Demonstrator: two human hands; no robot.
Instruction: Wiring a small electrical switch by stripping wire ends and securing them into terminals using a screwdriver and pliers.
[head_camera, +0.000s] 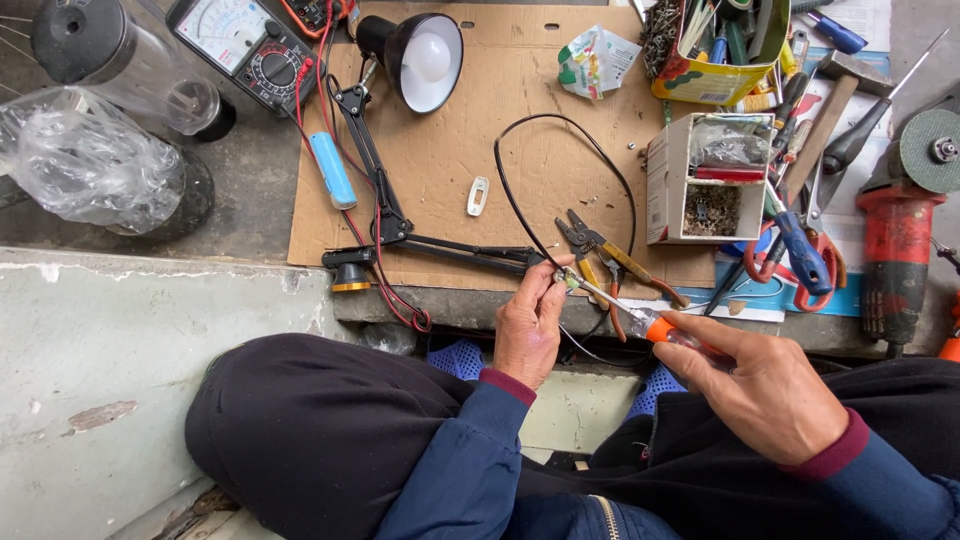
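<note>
My left hand (528, 325) pinches a small part at the end of a black cable (520, 205), which loops away over a sheet of cardboard (450, 170). An orange-collared screwdriver (640, 322) with a clear handle is gripped in my right hand (765, 385). Its tip touches the part held by my left fingers. Both hands hover over the near edge of the low work surface, above my lap.
Orange-handled pliers (610, 262) lie just behind my hands. A small white plate (478, 196), a black desk lamp (420, 60), a multimeter (245, 45), a blue tube (332, 170), a box of small parts (705, 180), scissors (800, 255) and an angle grinder (900, 220) surround them.
</note>
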